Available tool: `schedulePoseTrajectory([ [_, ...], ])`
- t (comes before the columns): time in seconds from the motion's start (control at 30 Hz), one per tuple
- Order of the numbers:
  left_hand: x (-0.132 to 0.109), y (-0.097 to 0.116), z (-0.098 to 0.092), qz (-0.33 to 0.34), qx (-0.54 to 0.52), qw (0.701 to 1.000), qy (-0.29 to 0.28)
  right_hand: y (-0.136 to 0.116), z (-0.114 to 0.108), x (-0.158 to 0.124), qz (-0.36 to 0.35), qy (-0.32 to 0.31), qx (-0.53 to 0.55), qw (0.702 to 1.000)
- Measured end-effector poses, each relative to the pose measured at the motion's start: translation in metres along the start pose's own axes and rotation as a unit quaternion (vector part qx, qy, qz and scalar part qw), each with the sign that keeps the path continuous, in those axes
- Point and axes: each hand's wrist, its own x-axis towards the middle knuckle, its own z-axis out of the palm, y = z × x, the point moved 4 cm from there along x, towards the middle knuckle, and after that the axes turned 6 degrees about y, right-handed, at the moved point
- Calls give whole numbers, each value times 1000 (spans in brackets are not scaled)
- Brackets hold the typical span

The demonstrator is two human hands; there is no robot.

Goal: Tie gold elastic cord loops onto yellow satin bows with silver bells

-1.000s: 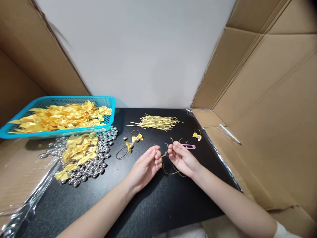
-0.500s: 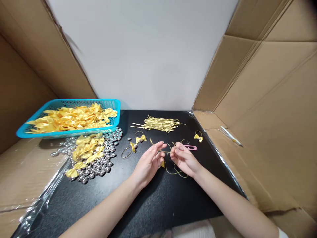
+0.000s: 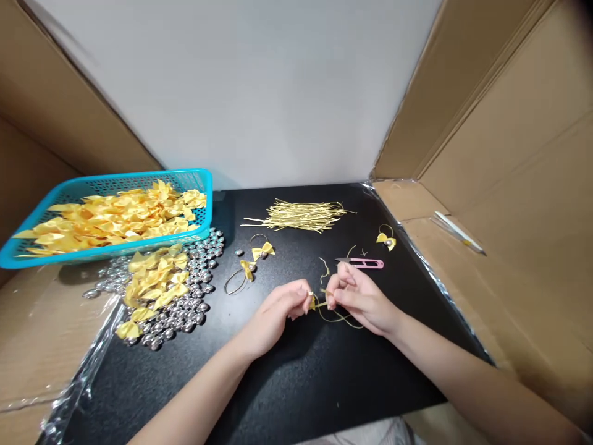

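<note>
Gold cord [image 3: 339,319], thin, limp; pinched between left hand [image 3: 278,312], right hand [image 3: 365,300].

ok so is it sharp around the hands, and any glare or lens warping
Head view: the left hand, right hand and gold cord between them are sharp; the silver beads and plastic film at the left throw glints; the cardboard walls splay toward the frame edges, a wide-lens warp; shadows are soft.

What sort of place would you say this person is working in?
Probably a small craft-assembly bench, screened by cardboard walls: a blue basket of yellow bows, a heap of silver beads, a bundle of gold ties, and the left hand and right hand pinching a gold cord.
</note>
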Motion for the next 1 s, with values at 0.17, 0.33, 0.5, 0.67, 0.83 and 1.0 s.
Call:
schedulePoseTrajectory([
  [0.17,-7,6,4,8,140,990,-22,-1,1,-5,-11,-41,-58,997],
  [0.33,-10,9,7,17,221,973,-63,-4,6,-9,-25,-73,-104,992],
  [0.5,-13,15,10,39,269,959,-80,-7,8,-9,-39,-66,-136,988],
  [0.67,-15,19,10,59,297,950,-76,-5,8,-10,-44,-52,-155,986],
  [0.83,-16,19,11,96,331,937,-60,-2,8,-12,-48,-40,-161,985],
  [1.0,-15,18,13,112,337,934,-27,-3,9,-14,-62,-52,-158,984],
])
